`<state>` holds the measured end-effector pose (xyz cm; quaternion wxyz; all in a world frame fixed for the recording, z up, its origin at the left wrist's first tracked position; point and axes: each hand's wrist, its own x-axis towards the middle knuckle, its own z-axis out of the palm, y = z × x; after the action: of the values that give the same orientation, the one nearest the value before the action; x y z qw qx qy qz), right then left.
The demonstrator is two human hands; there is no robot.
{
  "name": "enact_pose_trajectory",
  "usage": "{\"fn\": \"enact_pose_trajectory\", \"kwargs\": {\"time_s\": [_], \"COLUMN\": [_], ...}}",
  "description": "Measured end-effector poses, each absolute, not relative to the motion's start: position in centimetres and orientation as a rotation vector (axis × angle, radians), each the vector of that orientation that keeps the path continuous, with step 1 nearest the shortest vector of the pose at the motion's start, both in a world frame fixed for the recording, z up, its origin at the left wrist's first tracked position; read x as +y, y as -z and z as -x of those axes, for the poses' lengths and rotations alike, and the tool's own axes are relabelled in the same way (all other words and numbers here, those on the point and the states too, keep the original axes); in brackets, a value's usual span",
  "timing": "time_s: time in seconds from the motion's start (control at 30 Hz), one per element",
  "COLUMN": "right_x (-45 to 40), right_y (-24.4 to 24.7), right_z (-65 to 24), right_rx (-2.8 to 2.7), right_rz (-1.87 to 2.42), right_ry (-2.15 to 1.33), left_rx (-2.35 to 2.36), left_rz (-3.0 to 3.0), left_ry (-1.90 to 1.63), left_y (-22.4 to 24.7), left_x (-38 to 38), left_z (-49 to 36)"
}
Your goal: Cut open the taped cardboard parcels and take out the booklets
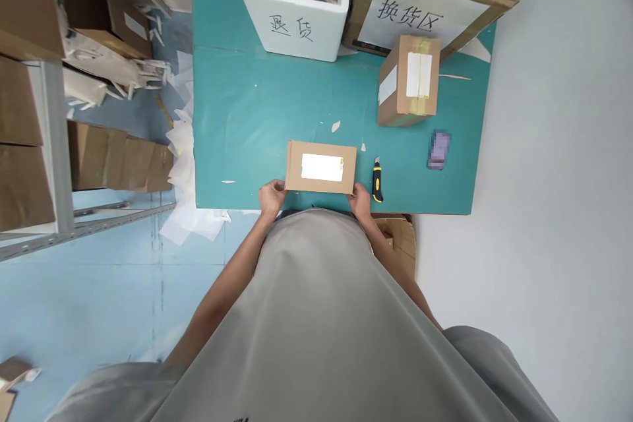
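Labelled cardboard box (321, 167) just above centre of frame on green counter (287, 99), long axis nearly crosswise; your left hand (271, 198) and right hand (360, 202) grasp its lower corners, neither clearly nearer.

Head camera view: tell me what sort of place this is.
Probably a parcel-handling or returns station: a labelled carton and a utility knife at a green table, with a white tub marked 退货 (returns).
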<state>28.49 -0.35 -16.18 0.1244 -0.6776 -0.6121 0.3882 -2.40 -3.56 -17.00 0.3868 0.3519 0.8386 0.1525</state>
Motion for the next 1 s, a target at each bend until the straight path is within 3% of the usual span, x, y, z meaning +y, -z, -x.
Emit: {"fn": "enact_pose_trajectory", "kwargs": {"time_s": [0.33, 0.83, 1.0], "right_x": [1.5, 18.4, 18.3], "right_y": [12.1, 11.9, 11.7], "right_z": [-29.7, -27.2, -27.2], "right_rx": [-1.546, -1.747, -1.695], "right_rz": [1.836, 2.069, 2.059], "right_ry": [-1.223, -0.892, -0.955], "left_rx": [1.970, 2.164, 2.150], "left_rz": [-0.861, -1.092, -1.112], "left_ry": [-0.785, -0.573, -0.549], "left_y": [11.1, 11.5, 11.3], "left_x": [-1.4, 14.9, 14.9], "left_z": [2.5, 3.5, 3.8]}}
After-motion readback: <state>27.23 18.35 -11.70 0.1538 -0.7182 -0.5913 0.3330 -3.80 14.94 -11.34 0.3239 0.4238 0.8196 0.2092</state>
